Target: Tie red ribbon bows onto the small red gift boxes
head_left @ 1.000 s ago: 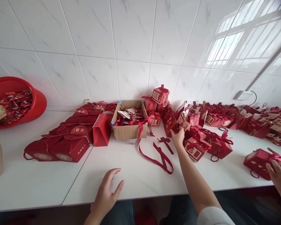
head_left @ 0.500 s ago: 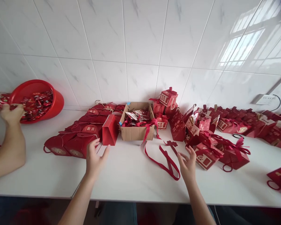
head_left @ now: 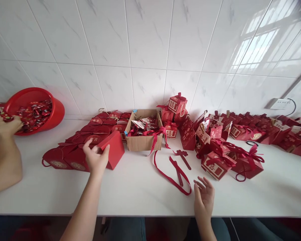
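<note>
My left hand (head_left: 96, 157) grips a plain-sided red gift box (head_left: 115, 150) by its near end, the thumb on its right and the fingers on its left. The box tilts beside a cluster of red gift boxes (head_left: 75, 155) with rounded lids. My right hand (head_left: 204, 195) is held near the table's front edge, fingers loosely apart and nothing in them. Left of it lies a loop of dark red ribbon (head_left: 169, 177) on the table. Next to the ribbon is a flat red strip with a flower-shaped end (head_left: 183, 157).
A cardboard box (head_left: 143, 143) of tags and ribbons stands at centre back. Finished-looking red boxes with bows (head_left: 217, 165) crowd the right side. At far left, another person's hands (head_left: 8, 127) work by a red tub of wrapped sweets (head_left: 59, 112). Behind is a tiled wall (head_left: 150, 43).
My left hand has closed on the red gift box, which has swung from upright to tilted. My right hand has drawn back toward the front edge, away from the ribbon and strip.
</note>
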A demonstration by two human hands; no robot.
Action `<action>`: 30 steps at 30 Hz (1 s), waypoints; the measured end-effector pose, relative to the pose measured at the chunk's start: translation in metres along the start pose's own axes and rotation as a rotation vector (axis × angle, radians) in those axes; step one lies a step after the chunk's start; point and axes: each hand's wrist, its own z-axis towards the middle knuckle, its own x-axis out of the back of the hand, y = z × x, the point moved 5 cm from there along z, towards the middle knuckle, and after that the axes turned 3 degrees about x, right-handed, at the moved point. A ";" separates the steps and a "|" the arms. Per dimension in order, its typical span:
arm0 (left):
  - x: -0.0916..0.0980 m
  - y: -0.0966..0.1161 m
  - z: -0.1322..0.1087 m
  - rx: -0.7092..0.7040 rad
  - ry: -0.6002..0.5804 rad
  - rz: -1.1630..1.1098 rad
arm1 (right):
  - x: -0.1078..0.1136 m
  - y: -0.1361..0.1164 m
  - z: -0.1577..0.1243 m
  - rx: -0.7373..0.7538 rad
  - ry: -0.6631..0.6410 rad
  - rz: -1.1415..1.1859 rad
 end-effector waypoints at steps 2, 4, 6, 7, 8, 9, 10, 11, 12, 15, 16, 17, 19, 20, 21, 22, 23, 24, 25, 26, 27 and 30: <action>0.010 0.002 -0.025 0.125 -0.024 -0.207 | -0.002 -0.010 -0.002 0.056 0.040 -0.011; 0.013 0.011 -0.052 0.181 -0.086 -0.332 | -0.011 -0.023 -0.005 0.082 0.005 0.010; 0.008 0.024 -0.079 0.205 -0.216 -0.399 | -0.030 -0.038 -0.008 0.070 -0.132 0.066; 0.002 0.032 -0.091 0.212 -0.318 -0.415 | -0.042 -0.047 -0.010 0.068 -0.228 0.093; -0.004 0.039 -0.103 0.211 -0.405 -0.426 | -0.054 -0.058 -0.012 0.095 -0.319 0.110; -0.011 0.046 -0.113 0.205 -0.487 -0.434 | -0.066 -0.069 -0.014 0.155 -0.406 0.118; -0.017 0.052 -0.122 0.195 -0.550 -0.442 | -0.077 -0.080 -0.016 0.216 -0.495 0.111; -0.022 0.057 -0.129 0.186 -0.595 -0.453 | -0.087 -0.088 -0.017 0.266 -0.563 0.092; -0.028 0.060 -0.135 0.178 -0.629 -0.464 | -0.096 -0.094 -0.017 0.307 -0.616 0.067; -0.038 0.065 -0.145 0.161 -0.671 -0.463 | -0.108 -0.101 -0.014 0.388 -0.647 -0.043; -0.040 0.065 -0.147 0.153 -0.677 -0.448 | -0.109 -0.101 -0.012 0.401 -0.629 -0.073; -0.041 0.065 -0.148 0.145 -0.685 -0.424 | -0.108 -0.100 -0.010 0.411 -0.610 -0.092; -0.042 0.064 -0.149 0.126 -0.708 -0.356 | -0.106 -0.099 -0.008 0.427 -0.591 -0.098; -0.042 0.063 -0.149 0.114 -0.718 -0.322 | -0.106 -0.098 -0.008 0.428 -0.596 -0.090; -0.042 0.063 -0.148 0.097 -0.720 -0.297 | -0.106 -0.098 -0.008 0.422 -0.606 -0.075; -0.042 0.063 -0.148 0.075 -0.713 -0.287 | -0.106 -0.097 -0.008 0.403 -0.620 -0.052; -0.041 0.064 -0.148 0.051 -0.699 -0.292 | -0.107 -0.096 -0.008 0.371 -0.634 -0.022; -0.041 0.064 -0.148 0.027 -0.680 -0.308 | -0.108 -0.095 -0.009 0.328 -0.647 0.017; -0.041 0.065 -0.149 0.007 -0.664 -0.323 | -0.109 -0.092 -0.010 0.275 -0.660 0.067; -0.042 0.065 -0.150 -0.010 -0.651 -0.333 | -0.110 -0.090 -0.011 0.213 -0.676 0.122; -0.042 0.065 -0.151 -0.025 -0.639 -0.335 | -0.112 -0.086 -0.013 0.149 -0.691 0.174; -0.046 0.070 -0.149 -0.090 -0.681 -0.296 | -0.114 -0.076 -0.015 0.022 -0.683 0.258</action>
